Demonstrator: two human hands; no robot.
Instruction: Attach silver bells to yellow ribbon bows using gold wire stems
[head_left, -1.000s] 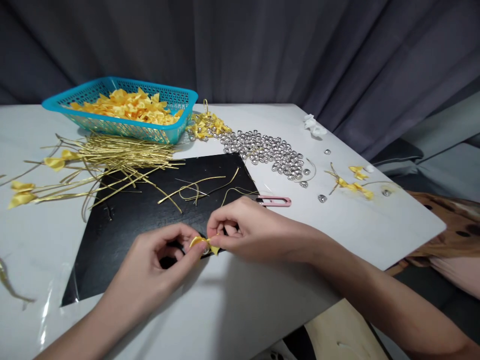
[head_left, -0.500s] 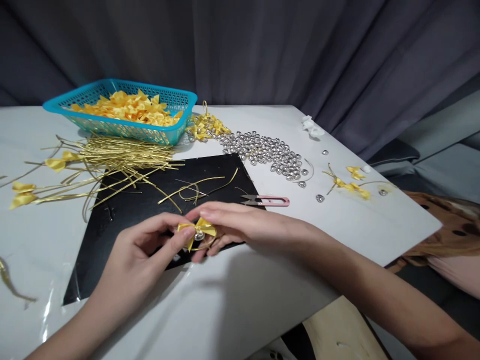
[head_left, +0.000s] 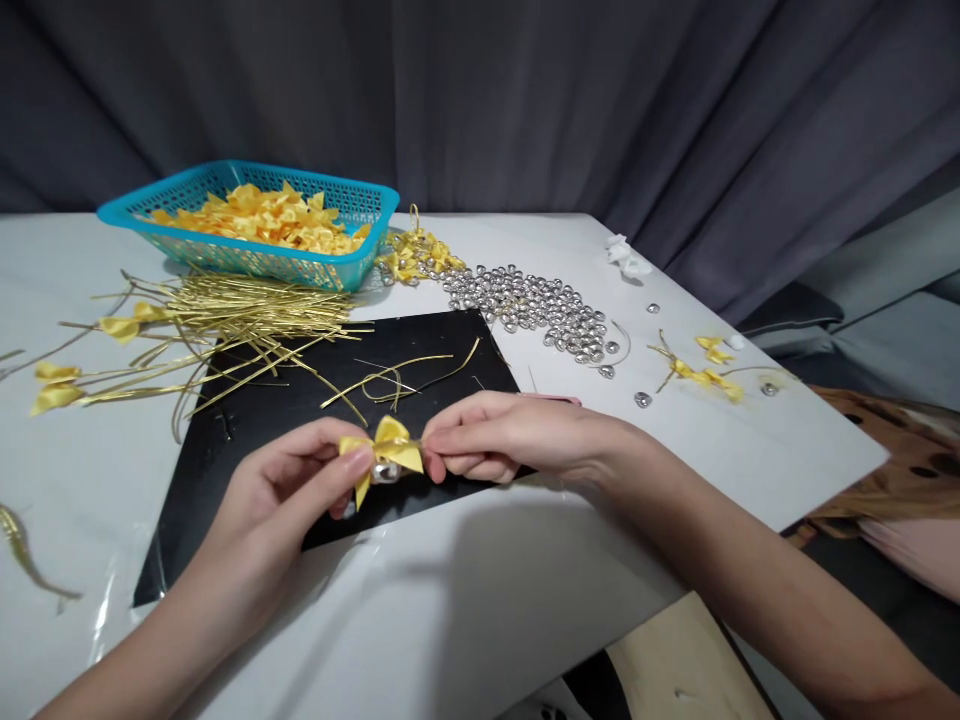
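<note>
Over the front of a black board (head_left: 262,470), my left hand (head_left: 285,490) pinches a yellow ribbon bow (head_left: 391,438) between thumb and fingers. A shiny silver bead (head_left: 385,471) hangs at the bow's middle, on its lower side. To the right of the bow, my right hand (head_left: 495,437) is closed, thumb and forefinger pinching the end of a gold cord (head_left: 411,444) that runs across the bow. Its other fingers are curled in. Behind my right hand lie scissors with a pink handle (head_left: 555,398), mostly hidden by it.
A blue basket (head_left: 300,250) of yellow bows stands at the back left. Gold cords (head_left: 255,310) lie before it, some across the board. Silver beads (head_left: 532,300) are heaped centre-right, near finished-looking bows (head_left: 420,252). Loose bows (head_left: 705,377) and white crumpled paper (head_left: 627,257) lie right.
My right hand has gone from cupping behind the bow to its right side, now pinching the cord and drawing it out straight. It now covers most of the scissors. My left hand keeps its pinch.
</note>
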